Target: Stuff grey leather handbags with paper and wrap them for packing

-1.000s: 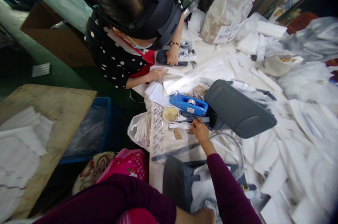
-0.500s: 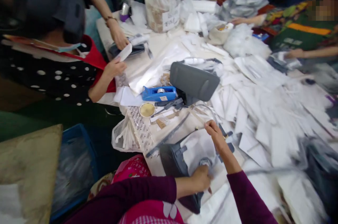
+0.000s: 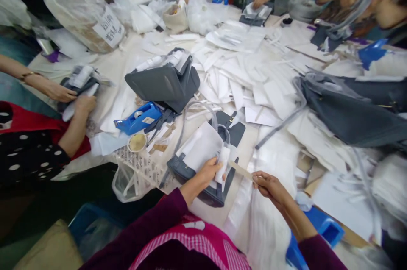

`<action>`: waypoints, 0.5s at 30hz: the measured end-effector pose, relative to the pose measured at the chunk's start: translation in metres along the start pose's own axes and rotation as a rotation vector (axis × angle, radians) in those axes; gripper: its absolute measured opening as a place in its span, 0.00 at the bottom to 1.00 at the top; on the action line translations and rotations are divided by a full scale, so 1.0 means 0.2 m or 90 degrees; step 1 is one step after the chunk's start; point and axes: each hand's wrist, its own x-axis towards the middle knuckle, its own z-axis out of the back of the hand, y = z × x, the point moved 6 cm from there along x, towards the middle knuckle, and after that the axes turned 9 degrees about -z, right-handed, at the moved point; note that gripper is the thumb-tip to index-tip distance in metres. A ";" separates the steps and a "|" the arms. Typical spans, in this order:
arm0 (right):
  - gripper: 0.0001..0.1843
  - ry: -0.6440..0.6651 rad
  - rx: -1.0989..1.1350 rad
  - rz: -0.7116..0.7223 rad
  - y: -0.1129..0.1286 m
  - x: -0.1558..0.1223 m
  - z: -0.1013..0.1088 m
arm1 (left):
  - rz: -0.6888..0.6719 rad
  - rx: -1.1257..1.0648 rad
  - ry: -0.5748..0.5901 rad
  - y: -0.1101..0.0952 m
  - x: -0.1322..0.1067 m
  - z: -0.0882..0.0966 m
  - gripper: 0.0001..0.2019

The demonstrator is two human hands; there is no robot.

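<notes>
A dark grey handbag [image 3: 203, 185] lies on the table right in front of me, partly covered by a white paper wrap [image 3: 203, 147]. My left hand [image 3: 206, 172] is closed on the edge of that white wrap at the bag. My right hand [image 3: 270, 185] pinches one end of a thin tan strip [image 3: 241, 171], which points left towards the bag. A blue tape dispenser [image 3: 138, 118] and a small round tin [image 3: 137, 143] sit to the left of the bag.
Another grey bag [image 3: 163, 83] stands behind the dispenser and a larger one [image 3: 352, 113] lies at the right. White paper sheets [image 3: 254, 75] cover the table. A co-worker's hands [image 3: 68, 94] work at the left; other people sit at the far side. A blue stool [image 3: 321, 229] is by my right arm.
The view has swung right across the table. My right hand came away from the strips near the dispenser and now holds a tan strip; my left hand moved up onto the white wrap.
</notes>
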 end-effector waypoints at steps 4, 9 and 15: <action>0.19 -0.025 0.049 -0.044 -0.07 0.07 0.02 | 0.004 -0.029 -0.025 -0.02 0.00 -0.01 0.23; 0.18 0.003 0.068 -0.067 -0.04 0.19 -0.07 | 0.001 -0.071 -0.061 -0.03 0.00 -0.01 0.32; 0.17 0.103 0.069 -0.085 0.01 0.30 -0.21 | -0.004 -0.052 -0.075 0.01 0.01 0.02 0.29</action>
